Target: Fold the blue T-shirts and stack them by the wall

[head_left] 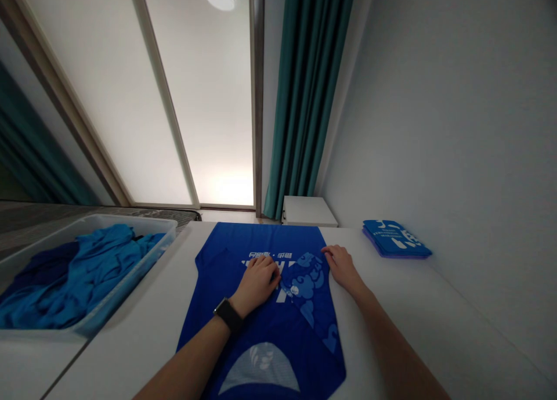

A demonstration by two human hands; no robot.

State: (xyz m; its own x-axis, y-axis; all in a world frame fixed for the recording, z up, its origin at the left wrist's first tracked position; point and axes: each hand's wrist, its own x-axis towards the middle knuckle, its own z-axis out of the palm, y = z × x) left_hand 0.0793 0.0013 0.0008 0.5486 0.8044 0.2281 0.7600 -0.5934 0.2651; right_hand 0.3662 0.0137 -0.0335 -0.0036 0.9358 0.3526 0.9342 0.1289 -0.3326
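Note:
A blue sports shirt point(261, 316) with white lettering lies spread on the white table, its neckline towards me. On its right part a patch with a paler cloud pattern is turned inwards. My left hand point(257, 281), a black watch on its wrist, is on the middle of the shirt over the lettering. Its fingers are curled down at the inner end of the patterned part; the fingertips are partly hidden. At the shirt's right edge, the thumb and fingers of my right hand point(342, 265) are pinched on the fabric.
To the left stands a translucent plastic bin point(169, 237) with crumpled blue garments point(108, 272). A stack of folded blue garments point(395, 238) lies at the right near the wall point(456, 127). Beyond the table point(383, 313) are a white cabinet point(308, 210) and a teal curtain point(307, 98).

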